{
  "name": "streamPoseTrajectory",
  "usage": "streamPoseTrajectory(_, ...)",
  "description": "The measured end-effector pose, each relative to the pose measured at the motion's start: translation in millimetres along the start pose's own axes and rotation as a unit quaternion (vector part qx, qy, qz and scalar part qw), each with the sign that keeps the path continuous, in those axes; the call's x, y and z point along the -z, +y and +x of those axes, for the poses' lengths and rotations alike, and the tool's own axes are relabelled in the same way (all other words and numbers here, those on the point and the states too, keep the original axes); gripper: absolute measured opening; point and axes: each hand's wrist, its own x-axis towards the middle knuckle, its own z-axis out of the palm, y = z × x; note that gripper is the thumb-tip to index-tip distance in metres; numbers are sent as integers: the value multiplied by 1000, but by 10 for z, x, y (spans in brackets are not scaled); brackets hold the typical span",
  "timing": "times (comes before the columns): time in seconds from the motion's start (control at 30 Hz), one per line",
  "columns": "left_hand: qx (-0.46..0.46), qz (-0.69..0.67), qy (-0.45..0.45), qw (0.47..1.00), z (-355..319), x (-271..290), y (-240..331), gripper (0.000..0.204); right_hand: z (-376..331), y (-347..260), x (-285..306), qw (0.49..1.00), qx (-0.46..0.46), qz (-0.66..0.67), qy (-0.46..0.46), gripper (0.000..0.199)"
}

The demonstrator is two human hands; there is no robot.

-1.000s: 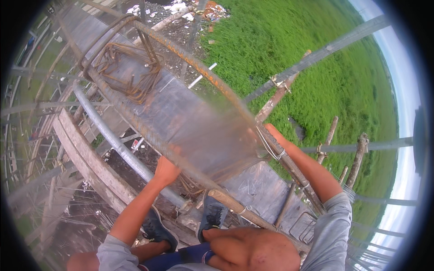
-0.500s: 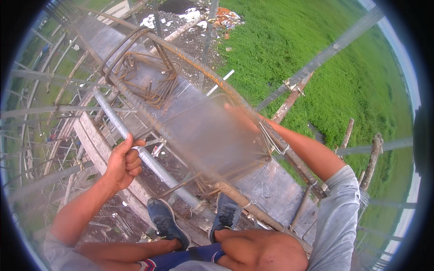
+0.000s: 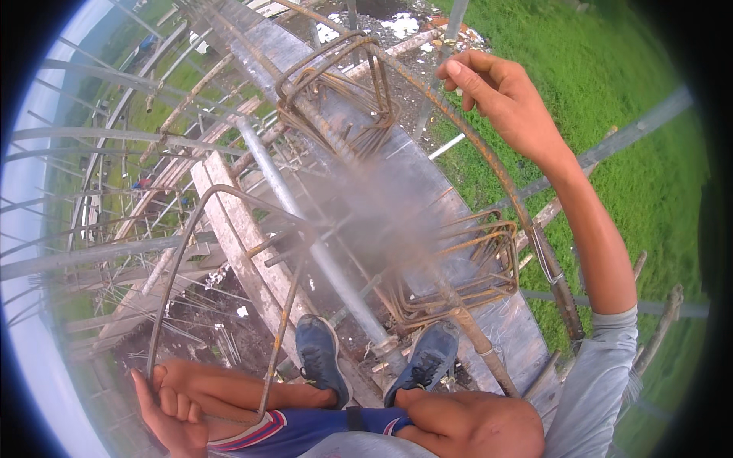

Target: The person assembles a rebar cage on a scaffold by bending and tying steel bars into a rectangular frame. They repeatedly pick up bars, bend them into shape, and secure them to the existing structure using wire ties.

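Low at the left, my left hand (image 3: 172,412) is closed around a bent steel stirrup (image 3: 177,275), a rectangular ring of rebar standing over my left leg. My right hand (image 3: 500,99) is raised above the far rebar (image 3: 473,141), fingers loosely curled and apart, with nothing visible in them. A nearer rebar (image 3: 477,340) runs roughly alongside that one, with ties around it. One bunch of rusty stirrups (image 3: 489,263) hangs about the bars near my right foot; another bunch (image 3: 374,99) sits farther off. A smudge blurs the middle of the view.
Beneath the bars runs a long grey board (image 3: 504,313). A metal pipe (image 3: 267,164) slants past my feet, beside pale wooden planks (image 3: 229,229). Poles and scaffolding (image 3: 114,252) fill the left side, high above the ground. Green grass (image 3: 649,206) spreads below at the right.
My left hand has moved from beside the metal pipe down toward my leg, and now holds a stirrup. My right hand has lifted from the middle of the bars to farther up. The view has shifted.
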Motion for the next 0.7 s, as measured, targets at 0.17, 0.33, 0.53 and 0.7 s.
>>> streamPoseTrajectory(0.17, 49, -132, -121, 983, -54, 128, -540, 44, 73, -483, -678, 965, -37, 55, -253, 52)
streamPoseTrajectory(0.33, 118, -151, -163, 968, 18, 146, -937, 43, 176, -527, -870, 997, 5, -8, -75, 53)
streamPoseTrajectory(0.53, 121, -166, -272, 940, 124, 279, -1076, 48, 280, -524, -942, 985, 115, -7, -127, 53)
streamPoseTrajectory(0.7, 171, -243, -221, 929, 141, 281, -1221, 51, 212, -507, -900, 971, -89, -5, -222, 54)
